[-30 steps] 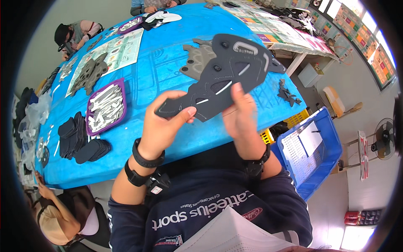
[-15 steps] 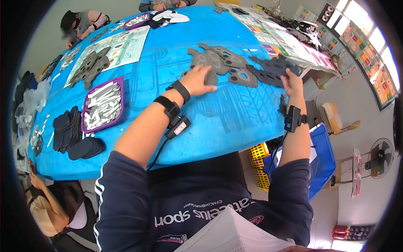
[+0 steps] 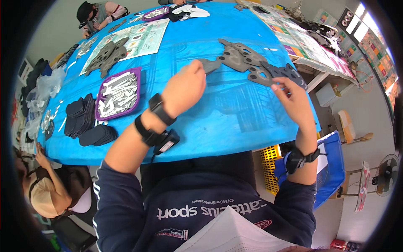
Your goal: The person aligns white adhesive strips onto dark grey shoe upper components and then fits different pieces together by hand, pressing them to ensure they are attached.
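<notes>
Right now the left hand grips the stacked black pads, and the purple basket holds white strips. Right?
Wrong object: the head view shows the left hand gripping a flat grey piece; the stacked black pads lie apart. The purple basket does hold white strips.

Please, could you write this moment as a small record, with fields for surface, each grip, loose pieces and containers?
Surface: blue table
Left grip: closed on the end of a grey piece
Right grip: at the edge of the dark piece; contact unclear
Loose pieces: grey pieces lying between the two hands, farther from the person
Containers: purple basket with white strips; yellow crate and blue crate below the table's edge, at right
Stacks: dark pads, left of the basket
</notes>
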Available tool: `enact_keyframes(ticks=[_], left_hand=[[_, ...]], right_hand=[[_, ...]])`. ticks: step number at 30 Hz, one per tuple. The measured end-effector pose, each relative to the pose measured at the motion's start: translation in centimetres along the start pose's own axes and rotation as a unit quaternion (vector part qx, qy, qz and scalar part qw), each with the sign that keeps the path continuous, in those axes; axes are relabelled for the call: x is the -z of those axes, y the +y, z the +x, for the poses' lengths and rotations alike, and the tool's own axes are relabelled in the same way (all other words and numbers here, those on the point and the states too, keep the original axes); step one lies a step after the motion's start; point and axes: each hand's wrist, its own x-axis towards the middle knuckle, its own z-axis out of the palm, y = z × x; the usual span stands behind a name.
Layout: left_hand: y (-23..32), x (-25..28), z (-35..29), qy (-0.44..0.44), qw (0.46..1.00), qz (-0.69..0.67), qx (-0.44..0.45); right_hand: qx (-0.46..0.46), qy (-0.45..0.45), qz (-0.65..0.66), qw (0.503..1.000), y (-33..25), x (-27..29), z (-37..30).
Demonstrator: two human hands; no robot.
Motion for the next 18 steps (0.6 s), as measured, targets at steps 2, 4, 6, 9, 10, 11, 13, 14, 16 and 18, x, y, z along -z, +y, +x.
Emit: enact_keyframes(ticks=[2,4,6,9,10,11,13,14,16,18], left_hand=[[0.6,4.1,-1.9,0.065,0.997,-0.041,-0.018],[1.3,7.9,-3.6,0.077,0.993,-0.091,-0.023],[1.9,11.0,-5.7,0.04,0.987,-0.154,0.027],[2.3,13.2,-8.4,0.052,0.955,-0.273,0.101],[2.2,13.2,-9.0,0.076,0.936,-0.323,0.115],[2.1,13.1,-9.6,0.099,0.914,-0.372,0.128],[1.9,12.2,-10.3,0.146,0.828,-0.525,0.135],[2.0,11.5,-10.7,0.145,0.805,-0.558,0.14],[2.2,10.5,-11.4,0.115,0.788,-0.586,0.152],[2.7,9.4,-12.2,0.108,0.77,-0.582,0.239]], right_hand=[[0.093,0.042,0.06,0.993,-3.5,-2.6,-1.6],[0.198,0.092,0.103,0.97,-6.1,-5.2,-2.6],[0.243,0.103,0.056,0.963,-7.7,-6.9,-3.3],[0.231,-0.005,0.139,0.963,-9.2,-8.4,-4.4],[0.206,-0.043,0.19,0.959,-9.7,-8.8,-5.0],[0.179,-0.08,0.239,0.951,-10.1,-9.2,-5.5],[0.161,-0.003,0.349,0.923,-11.1,-10.9,-6.2],[0.119,-0.004,0.427,0.896,-11.5,-11.5,-6.8],[0.094,-0.005,0.442,0.892,-11.8,-12.3,-7.6],[0.135,-0.001,0.322,0.937,-11.7,-12.6,-8.0]])
